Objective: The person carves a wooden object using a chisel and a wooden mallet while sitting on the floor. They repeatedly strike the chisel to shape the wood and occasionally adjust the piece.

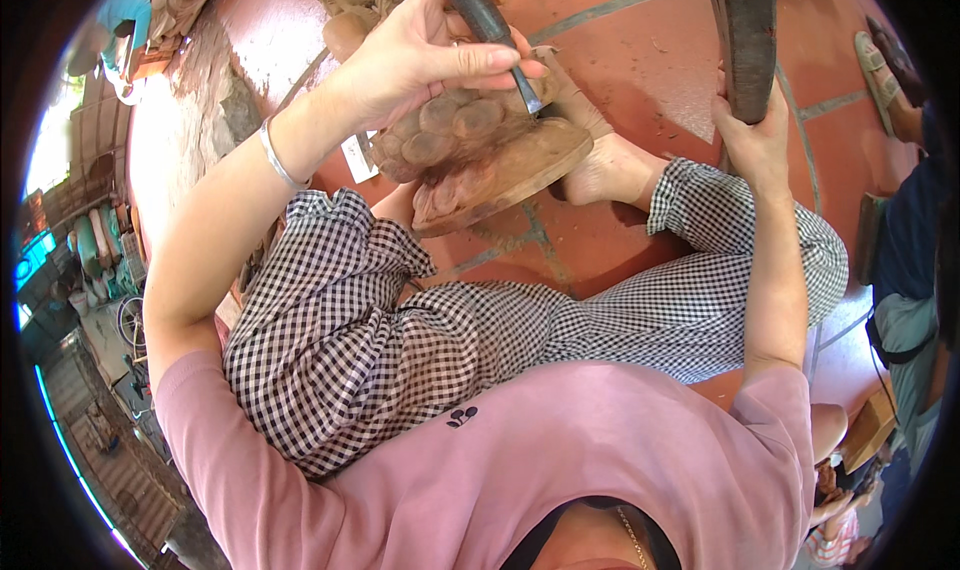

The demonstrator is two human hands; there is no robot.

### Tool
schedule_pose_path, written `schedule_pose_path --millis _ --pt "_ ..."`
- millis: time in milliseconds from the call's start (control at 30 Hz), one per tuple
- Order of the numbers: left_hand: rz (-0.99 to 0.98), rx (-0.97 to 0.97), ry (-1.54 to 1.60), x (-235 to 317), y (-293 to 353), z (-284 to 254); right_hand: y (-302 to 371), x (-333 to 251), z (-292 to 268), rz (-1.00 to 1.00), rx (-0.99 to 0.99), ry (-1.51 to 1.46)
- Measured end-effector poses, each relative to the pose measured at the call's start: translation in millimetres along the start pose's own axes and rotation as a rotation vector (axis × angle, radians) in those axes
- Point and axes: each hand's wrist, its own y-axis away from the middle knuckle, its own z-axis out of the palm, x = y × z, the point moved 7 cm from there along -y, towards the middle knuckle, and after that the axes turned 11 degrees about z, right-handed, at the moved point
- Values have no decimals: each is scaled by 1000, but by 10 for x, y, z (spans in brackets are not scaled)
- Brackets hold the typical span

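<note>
My left hand (pixel 425 55) is closed around a chisel (pixel 478 12) with a dark handle. The chisel's metal blade slants down to the top of a carved wooden piece (pixel 455 130), by its right side. Rounded bumps cover that brown carving, which has a smooth, curved base (pixel 510 182) on the side toward me. Off to the right, my right hand (pixel 755 135) grips a dark wooden mallet (pixel 750 45), held apart from the chisel. Its handle is mostly hidden by the hand.
My bare foot (pixel 610 167) rests against the carving's right side. More brown carved wood (pixel 350 30) lies beyond it on the red tile floor (pixel 640 60). A rough wood slab (pixel 205 100) is at left. Another person's sandaled foot (pixel 880 80) is at far right.
</note>
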Motion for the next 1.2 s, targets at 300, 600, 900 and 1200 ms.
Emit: schedule_pose_path --millis 300,600,900,1200 --pt "-3 101 -592 -39 -34 31 11 81 -42 -32 54 -177" --pt "71 310 -395 63 -21 -228 -206 -83 162 -156 222 467" --pt "226 672 -573 516 -108 -1278 -245 674 299 24 126 883" --pt "-22 807 -860 561 263 -2416 -202 535 425 -181 91 625"
